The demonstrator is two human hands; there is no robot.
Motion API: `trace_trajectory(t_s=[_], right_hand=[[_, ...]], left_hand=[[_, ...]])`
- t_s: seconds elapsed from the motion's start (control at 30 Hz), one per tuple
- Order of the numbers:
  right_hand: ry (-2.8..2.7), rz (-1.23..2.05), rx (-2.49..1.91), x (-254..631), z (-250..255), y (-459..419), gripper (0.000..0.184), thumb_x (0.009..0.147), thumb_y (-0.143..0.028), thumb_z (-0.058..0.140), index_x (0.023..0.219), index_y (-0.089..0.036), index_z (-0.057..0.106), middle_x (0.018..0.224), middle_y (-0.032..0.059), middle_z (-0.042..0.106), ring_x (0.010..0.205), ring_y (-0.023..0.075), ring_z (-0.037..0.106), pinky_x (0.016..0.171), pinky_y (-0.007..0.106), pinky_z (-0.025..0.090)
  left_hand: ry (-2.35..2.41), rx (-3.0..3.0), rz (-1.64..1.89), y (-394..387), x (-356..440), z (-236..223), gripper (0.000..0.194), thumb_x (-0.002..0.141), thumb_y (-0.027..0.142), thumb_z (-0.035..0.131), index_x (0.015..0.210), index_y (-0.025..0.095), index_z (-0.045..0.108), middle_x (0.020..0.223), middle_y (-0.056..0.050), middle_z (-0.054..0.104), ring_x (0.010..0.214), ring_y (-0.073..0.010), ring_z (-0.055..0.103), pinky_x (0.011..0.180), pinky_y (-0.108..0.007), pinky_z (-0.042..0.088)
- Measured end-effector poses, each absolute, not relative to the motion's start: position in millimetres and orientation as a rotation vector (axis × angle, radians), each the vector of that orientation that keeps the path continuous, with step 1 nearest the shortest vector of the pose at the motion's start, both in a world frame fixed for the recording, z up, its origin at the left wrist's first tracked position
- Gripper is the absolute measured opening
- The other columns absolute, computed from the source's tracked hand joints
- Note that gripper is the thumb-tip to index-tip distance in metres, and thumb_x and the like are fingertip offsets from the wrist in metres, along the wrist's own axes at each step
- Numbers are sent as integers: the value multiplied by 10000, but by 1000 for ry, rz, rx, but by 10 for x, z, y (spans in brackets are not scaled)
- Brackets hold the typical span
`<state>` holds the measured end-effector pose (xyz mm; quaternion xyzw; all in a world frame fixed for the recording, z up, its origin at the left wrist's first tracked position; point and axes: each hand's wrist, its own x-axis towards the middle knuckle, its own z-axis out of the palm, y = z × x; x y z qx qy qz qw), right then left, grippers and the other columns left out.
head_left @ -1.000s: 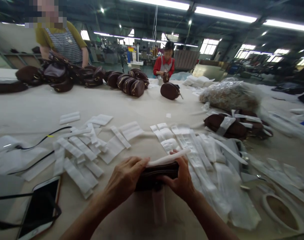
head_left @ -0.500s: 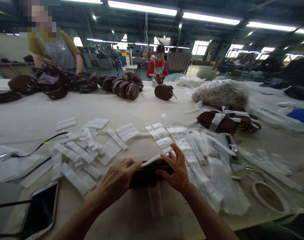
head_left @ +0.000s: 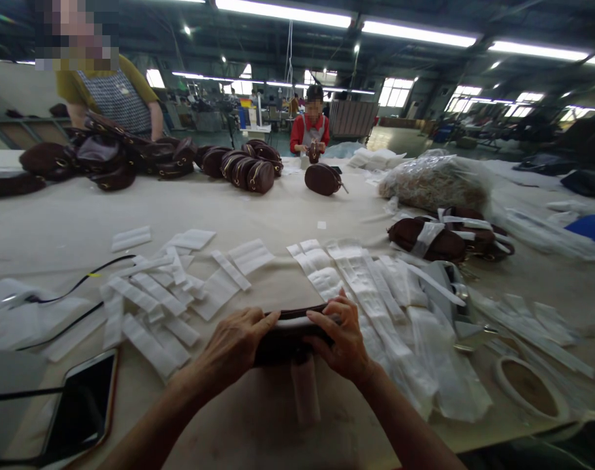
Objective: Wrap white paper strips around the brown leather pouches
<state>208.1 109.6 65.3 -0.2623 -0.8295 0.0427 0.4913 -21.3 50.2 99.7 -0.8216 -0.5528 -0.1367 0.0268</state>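
A dark brown leather bag (head_left: 282, 346) is held upright on the table between my two hands. My left hand (head_left: 236, 343) grips its left end, with the thumb along the top edge. At the right end my right hand (head_left: 340, 336) is closed round the bag, fingers bent over the top. A white padding strip (head_left: 293, 322) lies along the bag's top, tucked against the dark edge. Below the bag hangs a pale translucent wrapped piece (head_left: 305, 391). The undersides of both hands' grips are partly hidden.
White foam strips (head_left: 155, 297) lie left, more wrapping strips (head_left: 370, 294) right. A phone (head_left: 81, 405) is near left, a tape dispenser (head_left: 449, 294) and tape roll (head_left: 530, 388) right. Brown bags (head_left: 248, 171) line the far side, where two people (head_left: 309, 127) stand or sit.
My right fingers have come down and closed over the bag's top. The white strip, raised above the edge before, now lies lower against the bag, with a dark edge showing behind it.
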Motion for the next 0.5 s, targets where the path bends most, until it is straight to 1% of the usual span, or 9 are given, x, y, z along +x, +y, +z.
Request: trace_trajectory(t_s=[0.1,0.2,0.3,0.33,0.4,0.47,0.5], right_hand=[[-2035,79,-625,2080,644,1094,299,832,-287,620,1129,-258,599,960,57,480,1027,246,492,1000,572,397],[-2050,54,-621,2083,629,1106,289,850,-279,601,1134,-229,591,1065,92,503,1126,267,473,987,537,434],[-2097,14,-601,2086,597,1132,303,874,-279,574,1165,-199,562,1193,130,514,1196,277,473,1009,534,423],[-2117,-3,-595,2086,583,1139,311,878,-282,571,1175,-191,554,1208,136,529,1198,276,485,1022,536,410],[-2148,-45,-606,2085,557,1144,324,886,-281,564,1197,-187,545,1192,129,584,1190,267,513,1058,548,362],[-2161,-103,-639,2079,540,1133,333,896,-271,556,1217,-187,539,1162,109,634,1179,255,535,1099,558,285],[-2161,-134,-657,2075,539,1123,330,900,-263,552,1219,-182,541,1152,103,650,1170,248,546,1117,558,243]], left_hand=[[-1612,-2497,-375,476,-181,990,409,857,88,374,1217,175,548,839,-65,599,723,-190,557,657,-296,482],[-1557,-2483,-442,438,-141,1031,412,856,68,347,1218,134,531,874,-82,596,716,-186,548,640,-294,492],[-1513,-2484,-523,414,-80,1064,359,882,122,365,1204,102,521,967,-107,591,805,-198,556,713,-320,511],[-1497,-2458,-535,412,-53,1057,340,894,172,390,1195,84,522,1013,-127,587,860,-218,558,750,-348,513],[-1460,-2368,-532,417,7,1003,373,900,269,440,1185,40,518,1114,-182,568,985,-279,548,821,-410,502],[-1426,-2268,-508,427,60,908,427,901,300,457,1194,-7,499,1181,-235,548,1074,-327,528,874,-445,479],[-1413,-2221,-496,433,79,856,425,906,283,449,1199,-22,490,1191,-249,549,1095,-333,526,892,-447,470]])
